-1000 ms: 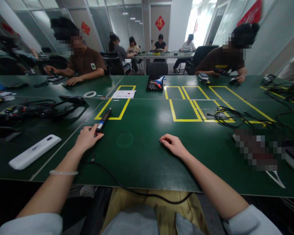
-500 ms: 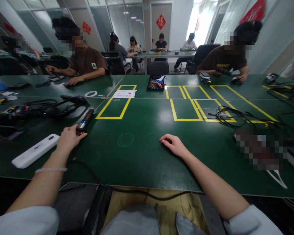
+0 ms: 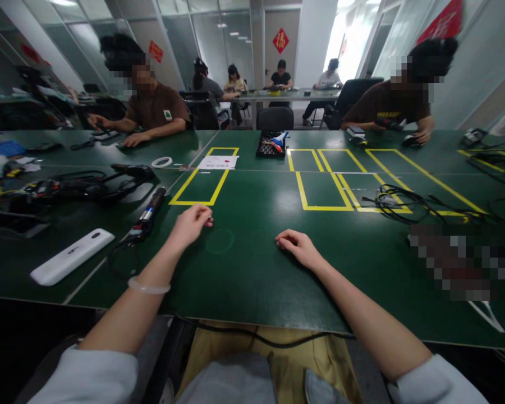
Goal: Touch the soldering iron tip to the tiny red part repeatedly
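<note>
Locate black-and-silver tube (image 3: 150, 212) left of center, flat on table (image 3: 244, 280), near left forearm (image 3: 128, 314) and white case (image 3: 72, 257). Note curled fingers on left hand (image 3: 191, 224) and right hand (image 3: 298, 247) — nothing visibly pinched, fingertip contact impossible to confirm. Possible fault: rolling of tube, through sideways forearm sweep. Secondary risk: snagging of black cable (image 3: 278, 343) at bottom center — through lap movement.

Glossy green tabletop (image 3: 252, 280), smooth white plastic case (image 3: 72, 257), matt paper sheet (image 3: 217, 163), metallic-looking cylinder (image 3: 152, 205)
</note>
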Tool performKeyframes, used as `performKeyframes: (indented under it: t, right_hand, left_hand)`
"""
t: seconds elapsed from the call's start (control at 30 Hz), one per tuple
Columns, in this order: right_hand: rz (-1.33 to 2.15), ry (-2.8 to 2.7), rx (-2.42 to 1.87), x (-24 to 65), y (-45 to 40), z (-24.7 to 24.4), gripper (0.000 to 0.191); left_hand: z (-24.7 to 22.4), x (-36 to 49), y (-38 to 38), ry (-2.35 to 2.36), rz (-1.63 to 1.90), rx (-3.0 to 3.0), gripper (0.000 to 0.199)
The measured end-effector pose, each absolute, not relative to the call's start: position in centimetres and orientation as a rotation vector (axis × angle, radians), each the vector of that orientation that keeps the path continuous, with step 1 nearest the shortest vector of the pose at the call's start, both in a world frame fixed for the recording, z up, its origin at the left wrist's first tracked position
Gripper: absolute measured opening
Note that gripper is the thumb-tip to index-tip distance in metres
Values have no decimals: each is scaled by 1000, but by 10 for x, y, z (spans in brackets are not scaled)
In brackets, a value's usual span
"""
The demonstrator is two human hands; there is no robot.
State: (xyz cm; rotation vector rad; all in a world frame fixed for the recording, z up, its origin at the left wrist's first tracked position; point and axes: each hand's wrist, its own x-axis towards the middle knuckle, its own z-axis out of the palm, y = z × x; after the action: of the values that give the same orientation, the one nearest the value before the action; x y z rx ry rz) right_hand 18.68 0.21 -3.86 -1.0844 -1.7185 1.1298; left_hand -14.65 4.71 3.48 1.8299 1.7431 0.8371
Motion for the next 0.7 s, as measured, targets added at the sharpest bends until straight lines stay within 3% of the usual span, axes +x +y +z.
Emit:
performKeyframes:
  t: [0.1, 0.23, 0.47, 0.7]
  right_hand:
    - [1169, -1691, -1042, 188, 1, -39, 23]
    - [1255, -1660, -967, 188, 0, -38, 31]
    - [1306, -1611, -914, 186, 1, -40, 26]
    - [1110, -1702, -959, 186, 1, -44, 23]
  left_hand:
    - [26, -76, 42, 1257, 753, 1686, 43]
    - [10, -15, 30, 973, 670, 1535, 45]
    - [-19, 4, 26, 923, 698, 1347, 41]
    - [-20, -1, 25, 933, 659, 1260, 39]
